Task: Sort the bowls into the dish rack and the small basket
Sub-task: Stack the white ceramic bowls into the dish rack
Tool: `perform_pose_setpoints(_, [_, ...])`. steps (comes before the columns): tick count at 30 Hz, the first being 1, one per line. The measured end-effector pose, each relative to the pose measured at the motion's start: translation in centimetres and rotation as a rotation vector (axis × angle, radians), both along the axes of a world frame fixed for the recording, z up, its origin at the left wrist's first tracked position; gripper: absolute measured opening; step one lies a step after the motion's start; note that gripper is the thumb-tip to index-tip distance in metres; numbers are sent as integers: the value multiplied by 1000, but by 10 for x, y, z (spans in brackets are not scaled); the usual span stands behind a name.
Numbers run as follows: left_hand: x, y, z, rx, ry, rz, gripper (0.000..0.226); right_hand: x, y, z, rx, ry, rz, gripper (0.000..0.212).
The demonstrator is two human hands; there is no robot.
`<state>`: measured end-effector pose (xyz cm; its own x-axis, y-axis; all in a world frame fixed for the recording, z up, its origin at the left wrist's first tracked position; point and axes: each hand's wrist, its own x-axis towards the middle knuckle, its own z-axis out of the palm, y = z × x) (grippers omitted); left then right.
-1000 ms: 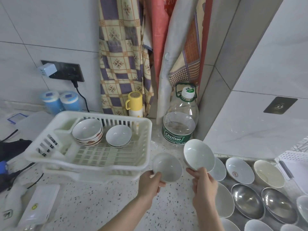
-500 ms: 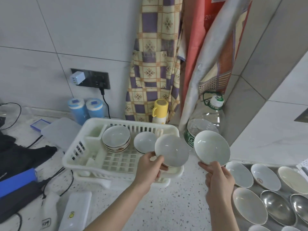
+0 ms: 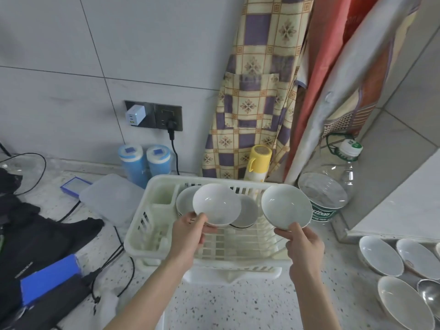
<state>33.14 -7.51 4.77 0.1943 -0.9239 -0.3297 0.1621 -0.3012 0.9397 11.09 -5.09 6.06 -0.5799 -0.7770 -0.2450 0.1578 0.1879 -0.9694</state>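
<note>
Left hand [image 3: 188,236] pinches the near rim of a small white ceramic bowl [image 3: 216,204], held over the white slatted plastic dish rack [image 3: 152,225]. Right hand [image 3: 303,246] grips a larger pale bowl [image 3: 286,206] at the rack's right edge. Two bowls [image 3: 247,211] already sit at the rack's back, partly hidden behind the held one. Clear water jug [image 3: 331,186] stands just right of the rack, yellow mug [image 3: 258,163] behind it. More white bowls [image 3: 381,254] lie at the countertop's right edge.
</note>
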Motion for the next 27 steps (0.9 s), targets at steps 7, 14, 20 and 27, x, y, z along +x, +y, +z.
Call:
perform_pose_setpoints(7, [22,-33,-15,-1,96,15,16,25,-39,-24,98,120,120,14])
perform_pose_setpoints(14, [25,-58,-24,-10,157,23,13,37,-66,-44,161,216,250,17])
perform_pose_setpoints(20, [29,-64,-29,-8,168,37,13,41,-70,-54,157,335,320,21])
perform_pose_setpoints(27, [29,-63,-28,-13,162,37,15,39,-75,-60,211,377,327,19])
